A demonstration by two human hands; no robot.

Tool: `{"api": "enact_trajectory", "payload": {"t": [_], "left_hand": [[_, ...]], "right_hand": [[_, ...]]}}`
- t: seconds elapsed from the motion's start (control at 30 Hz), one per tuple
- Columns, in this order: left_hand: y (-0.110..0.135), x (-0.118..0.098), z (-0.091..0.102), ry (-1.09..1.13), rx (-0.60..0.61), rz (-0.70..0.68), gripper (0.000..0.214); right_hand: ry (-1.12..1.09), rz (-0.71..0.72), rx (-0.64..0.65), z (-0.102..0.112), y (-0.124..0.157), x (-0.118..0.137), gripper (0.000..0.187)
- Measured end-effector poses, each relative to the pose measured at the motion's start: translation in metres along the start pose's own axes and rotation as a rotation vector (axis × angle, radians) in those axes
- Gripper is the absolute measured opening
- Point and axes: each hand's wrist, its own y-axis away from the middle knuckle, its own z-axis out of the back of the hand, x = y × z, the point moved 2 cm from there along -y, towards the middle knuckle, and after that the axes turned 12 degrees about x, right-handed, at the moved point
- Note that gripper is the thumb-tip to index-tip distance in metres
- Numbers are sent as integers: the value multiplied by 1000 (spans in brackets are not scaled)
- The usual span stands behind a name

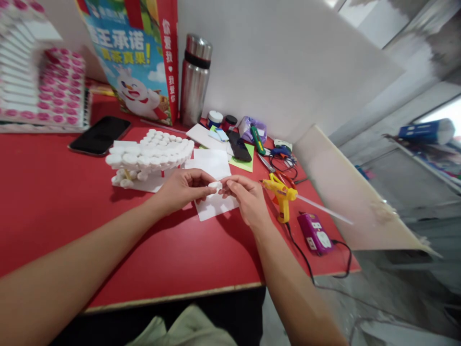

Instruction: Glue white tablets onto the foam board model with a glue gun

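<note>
Both my hands meet over the red table (pixel 54 192), pinching one small white piece (pixel 215 185) between their fingertips. My left hand (pixel 183 188) grips it from the left and my right hand (pixel 245 198) from the right, fingers closed on it. Under the hands lies a white paper sheet (pixel 216 204). Just behind my left hand stands a white model built of several small rounded white pieces (pixel 151 154). A yellow glue gun (pixel 283 194) with a clear glue stick rests to the right of my right hand.
A black phone (pixel 100 135) lies at the back left, near stacked pink-and-white trays (pixel 57 89). A printed box (pixel 137 57) and a steel flask (pixel 194 79) stand at the wall. Small jars, scissors, a cutter and a purple power strip (pixel 315 233) crowd the right side.
</note>
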Motion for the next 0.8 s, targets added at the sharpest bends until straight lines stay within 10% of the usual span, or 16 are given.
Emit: {"api": "enact_trajectory", "payload": {"t": [0.8], "left_hand": [[0,3,-1,81,-85,70,39]], "right_hand": [[91,100,22,-4,1,2,20]]}}
